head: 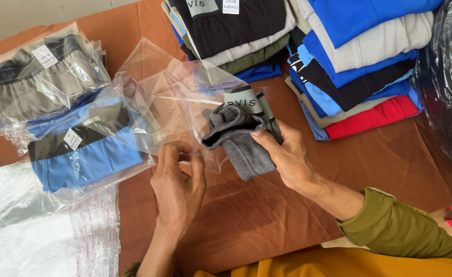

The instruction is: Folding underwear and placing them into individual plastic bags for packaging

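Observation:
My right hand point(287, 156) grips a folded dark grey garment point(244, 141) with a pale printed waistband, its top end inside the mouth of a clear plastic bag point(177, 95). My left hand point(177, 179) pinches the near edge of that bag, holding the opening apart. The bag lies flat on the brown cloth point(256, 215) and stretches away toward the upper left. The garment's lower half sticks out of the bag, under my right fingers.
Bagged garments, grey point(41, 77) and blue point(84, 154), are stacked at the left. A pile of empty clear bags point(41, 231) lies at the lower left. Folded unbagged garments in black, blue, cream and red point(359, 56) are stacked at the back. A dark plastic bag point(449, 82) sits at the right edge.

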